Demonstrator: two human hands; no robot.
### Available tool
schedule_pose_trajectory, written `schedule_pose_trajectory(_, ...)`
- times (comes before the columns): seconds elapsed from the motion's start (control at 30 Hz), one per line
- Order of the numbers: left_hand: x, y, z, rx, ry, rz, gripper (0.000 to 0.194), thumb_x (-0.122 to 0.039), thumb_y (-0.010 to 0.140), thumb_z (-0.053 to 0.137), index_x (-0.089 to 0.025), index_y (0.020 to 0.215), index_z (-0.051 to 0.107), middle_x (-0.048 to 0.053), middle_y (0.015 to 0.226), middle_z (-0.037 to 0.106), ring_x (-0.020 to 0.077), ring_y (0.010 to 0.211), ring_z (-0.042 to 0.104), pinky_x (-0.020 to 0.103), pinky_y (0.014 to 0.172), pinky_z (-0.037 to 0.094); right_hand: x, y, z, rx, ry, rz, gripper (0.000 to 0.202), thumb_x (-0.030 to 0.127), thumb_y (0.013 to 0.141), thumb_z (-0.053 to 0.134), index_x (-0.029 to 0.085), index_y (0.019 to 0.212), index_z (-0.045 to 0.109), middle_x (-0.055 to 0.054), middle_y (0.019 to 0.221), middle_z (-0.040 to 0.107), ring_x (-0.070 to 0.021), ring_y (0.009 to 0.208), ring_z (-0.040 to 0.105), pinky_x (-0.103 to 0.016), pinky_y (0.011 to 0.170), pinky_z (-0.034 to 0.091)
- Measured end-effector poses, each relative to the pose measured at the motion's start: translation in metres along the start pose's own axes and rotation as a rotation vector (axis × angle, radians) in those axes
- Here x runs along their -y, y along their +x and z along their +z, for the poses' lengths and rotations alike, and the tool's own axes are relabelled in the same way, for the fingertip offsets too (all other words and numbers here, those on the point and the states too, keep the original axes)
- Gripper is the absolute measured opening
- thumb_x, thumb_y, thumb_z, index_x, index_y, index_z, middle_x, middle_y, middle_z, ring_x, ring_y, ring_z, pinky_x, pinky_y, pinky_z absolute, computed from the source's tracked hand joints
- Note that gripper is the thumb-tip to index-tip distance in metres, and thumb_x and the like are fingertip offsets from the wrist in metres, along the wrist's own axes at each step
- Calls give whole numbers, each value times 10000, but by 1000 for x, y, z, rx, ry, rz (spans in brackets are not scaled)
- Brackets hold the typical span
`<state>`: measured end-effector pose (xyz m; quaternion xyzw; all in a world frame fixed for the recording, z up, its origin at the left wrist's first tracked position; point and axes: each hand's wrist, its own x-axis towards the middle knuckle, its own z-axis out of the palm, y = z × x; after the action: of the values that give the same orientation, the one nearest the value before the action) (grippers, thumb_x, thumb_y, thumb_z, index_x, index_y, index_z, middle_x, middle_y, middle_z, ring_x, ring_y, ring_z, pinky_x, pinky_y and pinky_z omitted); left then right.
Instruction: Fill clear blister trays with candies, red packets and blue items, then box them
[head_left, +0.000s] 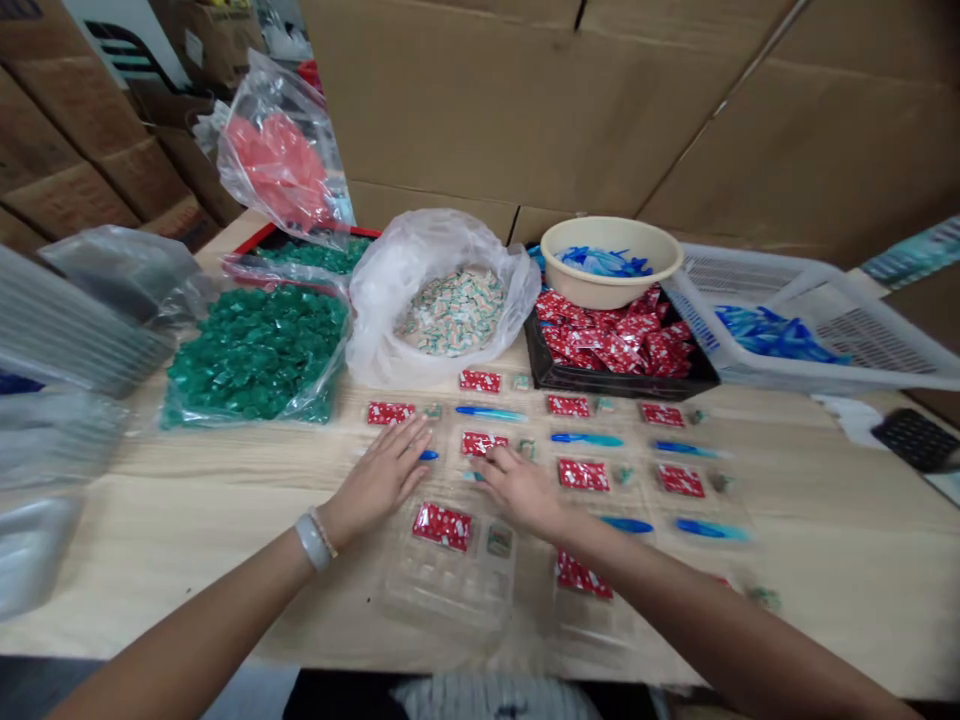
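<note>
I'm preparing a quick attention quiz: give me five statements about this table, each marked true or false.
1. The round cream plastic bowl holds slender blue plastic pieces. True.
2. The nearer pile of shiny green packets lies right of the bowl. False: it lies left of it.
3. The rectangular black tray holds red patterned packets. True.
4. The right hand reaches into the white plastic basket. False: it is over the clear plastic trays.
5. A pale bangle circles the wrist of the left hand. True.
</note>
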<state>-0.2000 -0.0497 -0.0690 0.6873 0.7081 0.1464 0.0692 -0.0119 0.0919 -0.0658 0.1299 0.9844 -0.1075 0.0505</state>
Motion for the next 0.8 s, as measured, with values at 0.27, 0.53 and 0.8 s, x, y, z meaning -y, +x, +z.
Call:
schedule_pose_trajectory(0.27, -34, 97, 25, 84, -110, 148, 408, -265, 883, 293, -137, 1255, 399, 97, 1345, 364, 172, 1274, 250, 395, 1053, 209, -9, -6, 16, -156, -58, -207, 333, 241, 843, 385, 266, 1156, 497, -62, 1130, 544, -200, 983, 470, -360, 816, 386)
schedule_pose_trajectory(0.53, -26, 93, 6, -20, -250, 35, 366, -248, 872, 314, -177, 1196, 468, 91, 1236, 482, 182, 1139, 428, 389, 968, 349, -37, -21, -9, -294, 213, -117, 312, 344, 842, 383, 219, 1082, 540, -68, 984, 587, -177, 894, 505, -321, 754, 420)
schedule_pose_trajectory(0.8, -63, 49, 23, 219, -145, 134, 235, -222, 855, 385, -190, 924, 608, 68, 902, 568, 168, 843, 513, 310, 743, 440, -139, -56, -87, -759, 301, 305, 242, 283, 821, 451, 184, 991, 590, -79, 883, 594, -161, 818, 539, -300, 736, 416)
